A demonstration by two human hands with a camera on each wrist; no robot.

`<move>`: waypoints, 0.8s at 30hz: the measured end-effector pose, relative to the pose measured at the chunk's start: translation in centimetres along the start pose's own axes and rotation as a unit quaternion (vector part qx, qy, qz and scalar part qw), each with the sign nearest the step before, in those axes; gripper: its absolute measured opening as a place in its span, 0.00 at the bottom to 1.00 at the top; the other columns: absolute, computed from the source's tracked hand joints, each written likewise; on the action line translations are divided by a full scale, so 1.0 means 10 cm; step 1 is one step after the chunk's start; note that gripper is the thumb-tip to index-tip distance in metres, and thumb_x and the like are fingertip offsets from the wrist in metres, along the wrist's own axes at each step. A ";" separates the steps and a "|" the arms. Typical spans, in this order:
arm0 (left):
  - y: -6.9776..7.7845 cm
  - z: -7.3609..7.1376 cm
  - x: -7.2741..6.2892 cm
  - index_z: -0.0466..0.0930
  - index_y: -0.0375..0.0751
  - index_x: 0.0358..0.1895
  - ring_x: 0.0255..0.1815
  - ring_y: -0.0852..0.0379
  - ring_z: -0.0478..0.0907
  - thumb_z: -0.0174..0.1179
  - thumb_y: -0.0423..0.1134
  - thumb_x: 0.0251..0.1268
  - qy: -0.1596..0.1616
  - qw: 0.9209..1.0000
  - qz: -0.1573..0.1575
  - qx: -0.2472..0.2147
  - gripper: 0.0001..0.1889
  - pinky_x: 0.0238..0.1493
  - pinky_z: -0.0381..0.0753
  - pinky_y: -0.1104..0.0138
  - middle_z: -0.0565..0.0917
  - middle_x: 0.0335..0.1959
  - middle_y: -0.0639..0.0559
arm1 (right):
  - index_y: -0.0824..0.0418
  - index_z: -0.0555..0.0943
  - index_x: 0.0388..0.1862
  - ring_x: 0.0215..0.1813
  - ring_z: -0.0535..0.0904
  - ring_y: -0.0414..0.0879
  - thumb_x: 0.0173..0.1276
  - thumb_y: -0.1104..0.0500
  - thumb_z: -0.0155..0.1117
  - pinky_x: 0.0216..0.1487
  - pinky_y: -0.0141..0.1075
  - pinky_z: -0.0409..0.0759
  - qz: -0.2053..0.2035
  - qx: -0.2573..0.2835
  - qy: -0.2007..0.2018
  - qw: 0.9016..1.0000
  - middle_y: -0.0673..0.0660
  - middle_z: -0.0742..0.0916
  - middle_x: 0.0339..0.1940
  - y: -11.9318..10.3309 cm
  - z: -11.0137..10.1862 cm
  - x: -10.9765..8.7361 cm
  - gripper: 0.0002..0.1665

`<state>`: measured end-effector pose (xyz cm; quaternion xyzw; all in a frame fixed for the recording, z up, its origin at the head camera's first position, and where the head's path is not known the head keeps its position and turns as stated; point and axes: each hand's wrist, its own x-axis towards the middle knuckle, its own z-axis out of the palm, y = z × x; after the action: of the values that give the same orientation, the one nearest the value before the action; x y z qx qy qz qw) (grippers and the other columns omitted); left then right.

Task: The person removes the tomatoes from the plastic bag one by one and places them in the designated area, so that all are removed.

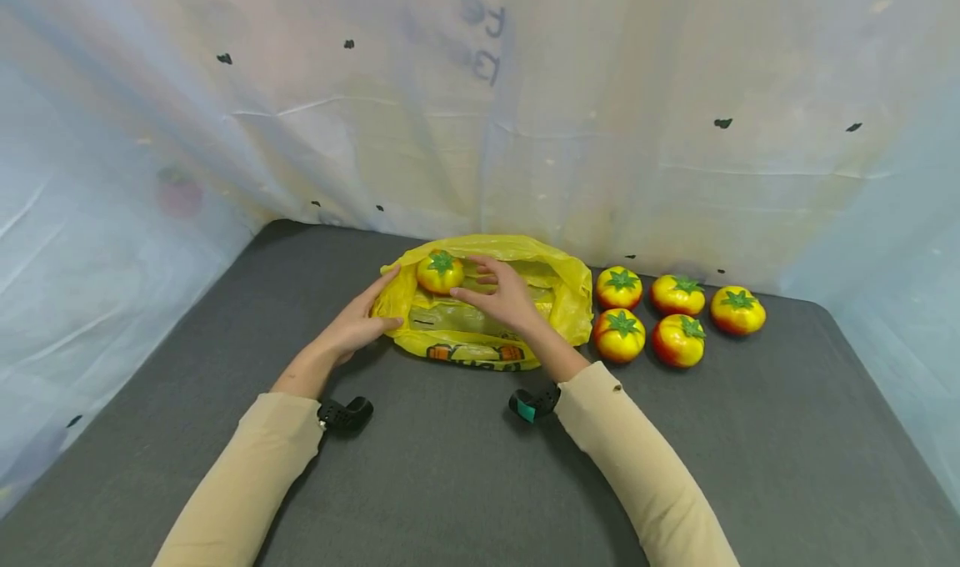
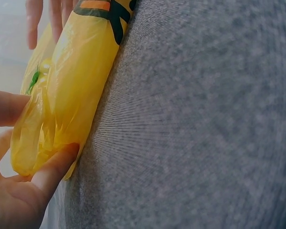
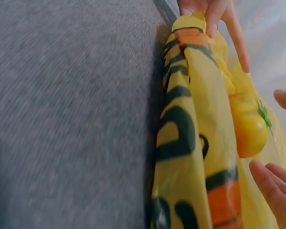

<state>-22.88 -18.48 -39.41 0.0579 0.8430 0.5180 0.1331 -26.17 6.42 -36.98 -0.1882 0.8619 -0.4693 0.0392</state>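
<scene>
A yellow plastic bag (image 1: 480, 342) with dark and orange print lies with its mouth spread wide. Inside its left end sits a yellow-red tomato (image 1: 438, 272) with a green leafy top. My left hand (image 1: 356, 321) spans the bag's left end, thumb at the front side and straight fingers along the back rim. Its thumb (image 2: 62, 164) touches the plastic in the left wrist view. Over the bag's opening, my right hand (image 1: 506, 292) has thumb and fingers apart, just right of the tomato, with nothing between them. In the right wrist view its fingertips point at the tomato (image 3: 248, 126).
Several more tomatoes (image 1: 678, 341) stand in two rows just right of the bag. Dark grey cloth covers the table (image 1: 435, 475). Pale plastic sheeting (image 1: 600, 133) rises close behind the bag and along both sides.
</scene>
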 end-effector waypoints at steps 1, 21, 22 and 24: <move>0.00 0.00 0.00 0.38 0.61 0.78 0.79 0.42 0.34 0.53 0.33 0.66 0.001 1.000 0.001 0.000 0.44 0.74 0.43 0.43 0.37 0.79 0.46 | 0.55 0.68 0.70 0.64 0.73 0.62 0.64 0.50 0.67 0.59 0.52 0.75 0.000 -0.002 0.000 1.000 0.64 0.73 0.67 -0.01 0.01 0.01 0.37; 0.01 0.02 0.00 0.38 0.61 0.78 0.79 0.43 0.36 0.53 0.32 0.66 0.005 1.000 -0.001 -0.006 0.44 0.74 0.45 0.45 0.38 0.79 0.46 | 0.56 0.64 0.73 0.66 0.71 0.55 0.63 0.49 0.68 0.62 0.47 0.74 -0.003 -0.051 0.000 0.999 0.59 0.71 0.70 -0.08 0.21 0.21 0.42; 0.01 0.02 0.00 0.38 0.61 0.78 0.79 0.43 0.36 0.53 0.32 0.66 0.006 1.000 -0.001 -0.006 0.44 0.74 0.45 0.45 0.38 0.79 0.46 | 0.56 0.63 0.74 0.66 0.71 0.55 0.63 0.49 0.68 0.61 0.47 0.74 0.000 -0.053 0.000 0.999 0.59 0.72 0.70 -0.08 0.22 0.22 0.42; 0.01 0.02 0.00 0.39 0.60 0.78 0.79 0.43 0.36 0.53 0.32 0.66 0.006 1.000 -0.001 -0.005 0.44 0.74 0.45 0.45 0.38 0.79 0.46 | 0.56 0.63 0.73 0.64 0.72 0.55 0.63 0.49 0.68 0.60 0.46 0.75 0.002 -0.057 0.000 0.998 0.60 0.73 0.69 -0.08 0.23 0.24 0.42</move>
<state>-22.83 -18.28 -39.40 0.0529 0.8415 0.5221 0.1286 -27.63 3.36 -37.34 -0.1889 0.8876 -0.4191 0.0296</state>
